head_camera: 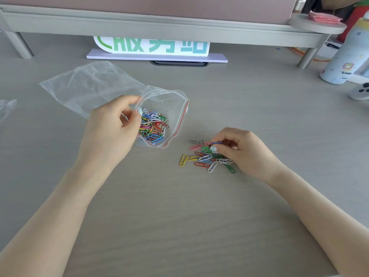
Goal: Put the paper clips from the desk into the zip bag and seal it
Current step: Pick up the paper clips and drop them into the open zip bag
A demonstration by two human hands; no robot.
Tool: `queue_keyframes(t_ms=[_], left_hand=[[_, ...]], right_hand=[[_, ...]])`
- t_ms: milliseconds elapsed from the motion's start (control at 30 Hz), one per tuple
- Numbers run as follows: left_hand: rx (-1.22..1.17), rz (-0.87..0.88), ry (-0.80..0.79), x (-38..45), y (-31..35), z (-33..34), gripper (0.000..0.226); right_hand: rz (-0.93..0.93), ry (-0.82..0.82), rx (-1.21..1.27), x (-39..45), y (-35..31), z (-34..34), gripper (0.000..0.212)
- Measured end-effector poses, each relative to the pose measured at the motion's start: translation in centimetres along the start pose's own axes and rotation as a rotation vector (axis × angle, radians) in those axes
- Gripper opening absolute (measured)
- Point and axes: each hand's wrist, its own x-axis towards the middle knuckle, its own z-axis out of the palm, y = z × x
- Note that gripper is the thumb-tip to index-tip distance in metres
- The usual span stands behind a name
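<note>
A clear zip bag [89, 87] with a red seal strip lies on the desk at centre left, its mouth wide and facing right. Inside it sits a heap of coloured paper clips [153, 124]. My left hand [111, 130] pinches the near edge of the bag's mouth and holds it apart. To the right, a small scatter of loose paper clips [201, 158] lies on the desk. My right hand [239, 150] rests on that scatter, thumb and fingers pinched on a few clips, a blue one showing at the fingertips.
A monitor riser [159, 27] spans the back, with a green-lettered sign [153, 47] under it. A pale blue bottle [345, 50] and a white controller [359, 90] stand at the right. Another bit of clear plastic [7, 108] lies at the left edge.
</note>
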Motion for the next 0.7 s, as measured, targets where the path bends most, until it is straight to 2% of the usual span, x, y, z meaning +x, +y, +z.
queue_keyframes(t_ms=[133,300,467,567,700], left_hand=[[-0.002,0.003,-0.007,0.0,0.0,0.0,0.029],[-0.005,0.004,0.000,0.0,-0.2,0.0,0.028],[-0.012,0.012,0.013,0.1,-0.2,-0.1,0.027],[-0.014,0.006,0.021,0.1,-0.2,-0.3,0.026],[-0.008,0.021,0.014,0.1,0.0,-0.4,0.025]], right_hand=[[0.057,0.017,0.173,0.8,-0.5,-0.1,0.017],[0.049,0.053,0.250,2.6,-2.0,0.4,0.016],[-0.019,-0.024,0.179,6.3,-4.4,2.9,0.007],[-0.023,-0.087,0.109,8.4,-5.3,5.0,0.015],[-0.010,-0.036,0.074,10.4,-5.7,6.9,0.013]])
